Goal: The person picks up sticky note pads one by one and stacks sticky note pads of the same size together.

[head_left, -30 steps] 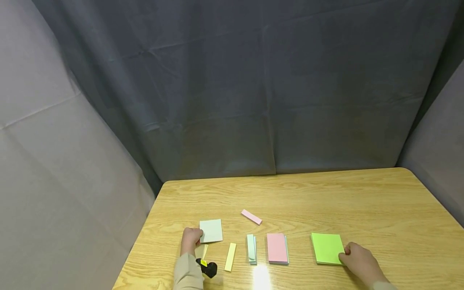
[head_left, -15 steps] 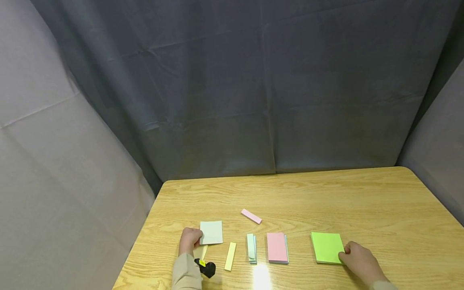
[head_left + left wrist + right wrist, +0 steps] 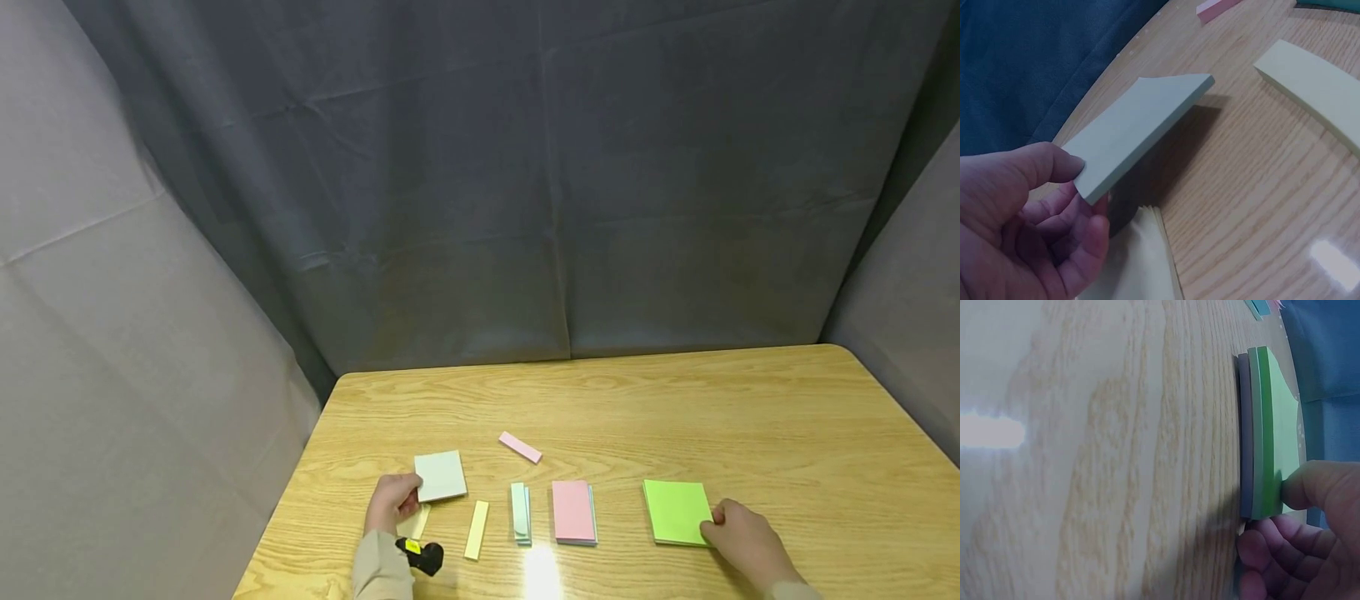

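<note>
My left hand (image 3: pixel 392 500) pinches a pale mint square sticky note pad (image 3: pixel 441 476) by its near left corner, thumb on top. In the left wrist view that pad (image 3: pixel 1138 122) is tilted above the table and casts a shadow. Under the hand lies a cream sticky note pad (image 3: pixel 1138 259), partly hidden. My right hand (image 3: pixel 748 542) grips the near right corner of a bright green square sticky note pad (image 3: pixel 677 512). In the right wrist view the green pad (image 3: pixel 1280 425) tops a stack of pads, its thumb on top and the other fingers curled at the edge.
Between the hands lie a narrow yellow pad (image 3: pixel 476 531), a small stack of narrow mint and blue pads (image 3: pixel 520 510), and pink rectangular pads (image 3: pixel 573 510) over blue. A narrow pink pad (image 3: pixel 521 447) lies farther back. Grey curtains (image 3: pixel 450 208) surround the wooden table (image 3: pixel 637 417).
The left hand has tilted and shifted the mint pad slightly to the right, while its wrist has moved slightly left. The right hand and green pad have stayed in place.
</note>
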A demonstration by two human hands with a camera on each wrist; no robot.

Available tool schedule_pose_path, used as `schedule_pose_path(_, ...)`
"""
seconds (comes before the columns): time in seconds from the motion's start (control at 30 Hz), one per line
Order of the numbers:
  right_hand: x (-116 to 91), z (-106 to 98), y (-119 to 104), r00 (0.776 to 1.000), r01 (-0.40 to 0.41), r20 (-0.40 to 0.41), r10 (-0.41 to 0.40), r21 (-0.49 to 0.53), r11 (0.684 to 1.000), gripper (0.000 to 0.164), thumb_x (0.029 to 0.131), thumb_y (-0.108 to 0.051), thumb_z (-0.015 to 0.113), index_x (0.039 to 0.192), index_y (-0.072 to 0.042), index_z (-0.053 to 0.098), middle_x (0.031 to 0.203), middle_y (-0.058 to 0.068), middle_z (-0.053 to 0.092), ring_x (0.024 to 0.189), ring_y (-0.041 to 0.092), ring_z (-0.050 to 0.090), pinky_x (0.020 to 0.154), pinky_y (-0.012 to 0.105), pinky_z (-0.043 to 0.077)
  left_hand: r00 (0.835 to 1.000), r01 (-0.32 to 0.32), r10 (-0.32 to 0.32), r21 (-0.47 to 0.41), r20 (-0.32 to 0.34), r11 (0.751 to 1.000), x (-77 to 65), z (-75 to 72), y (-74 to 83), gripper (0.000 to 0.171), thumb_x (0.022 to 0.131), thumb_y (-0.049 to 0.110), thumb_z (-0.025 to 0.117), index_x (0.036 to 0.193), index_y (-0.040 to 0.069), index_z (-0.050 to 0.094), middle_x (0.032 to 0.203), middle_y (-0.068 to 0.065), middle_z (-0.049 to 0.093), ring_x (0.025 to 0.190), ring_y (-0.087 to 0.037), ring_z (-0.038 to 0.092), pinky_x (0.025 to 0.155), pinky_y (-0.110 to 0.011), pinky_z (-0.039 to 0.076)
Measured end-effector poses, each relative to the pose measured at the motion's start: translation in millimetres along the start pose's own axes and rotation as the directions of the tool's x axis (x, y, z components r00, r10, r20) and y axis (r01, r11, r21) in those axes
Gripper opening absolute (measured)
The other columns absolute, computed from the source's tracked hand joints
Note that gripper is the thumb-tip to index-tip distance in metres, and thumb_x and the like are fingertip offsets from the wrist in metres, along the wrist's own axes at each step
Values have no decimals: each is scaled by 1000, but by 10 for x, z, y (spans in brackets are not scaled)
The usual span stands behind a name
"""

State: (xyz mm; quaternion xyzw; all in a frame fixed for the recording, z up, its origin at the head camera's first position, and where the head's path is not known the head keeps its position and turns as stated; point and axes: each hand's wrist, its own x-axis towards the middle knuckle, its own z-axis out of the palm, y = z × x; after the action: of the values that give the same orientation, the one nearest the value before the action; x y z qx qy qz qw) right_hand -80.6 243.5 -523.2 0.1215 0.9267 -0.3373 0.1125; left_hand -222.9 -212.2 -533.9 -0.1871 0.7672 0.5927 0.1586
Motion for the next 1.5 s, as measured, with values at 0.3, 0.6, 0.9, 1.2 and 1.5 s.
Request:
schedule_pose_path(0.3,3,21,25,1000,10,4,-11,6,1000,14,77,-12,47,70,-5,37,60,2,35,54,15,35,51,27,29,999,-42,41,4,21,999,-58,52,60,11,79,4,53,82,-5,58,46,4,40,43,-7,40,47,-20,41)
schedule_pose_path(0.6,-10,28,21,1000,12,7,-12,19,1000,15,77,-12,47,68,-7,35,60,2,34,54,15,33,51,27,29,995,-87,86,28,52,996,-99,120,107,33,79,6,52,106,-12,55,47,2,41,46,-9,43,49,-23,42)
schedule_pose_path(0.9,0,31,33,1000,6,11,-6,22,1000,14,78,-12,47,70,-5,38,60,2,35,55,15,34,51,28,29,989,-136,134,31,59,990,-125,254,229,43,80,8,52,117,-14,49,61,-1,48,51,-9,45,53,-24,44)
schedule_pose_path(1.2,7,17,33,1000,10,16,-10,21,1000,14,78,-12,47,70,-5,37,61,2,35,55,15,35,51,27,30,988,-150,149,35,36,988,-169,367,345,42,79,8,53,116,-11,51,61,-3,49,49,-9,45,48,-21,41)
schedule_pose_path(1.5,7,-3,32,1000,12,21,-12,19,1000,17,78,-13,47,68,-7,35,59,2,34,54,15,33,51,27,28,984,-176,174,28,45,984,-209,446,400,33,79,7,53,105,-12,57,72,-6,54,53,-11,47,55,-27,47)
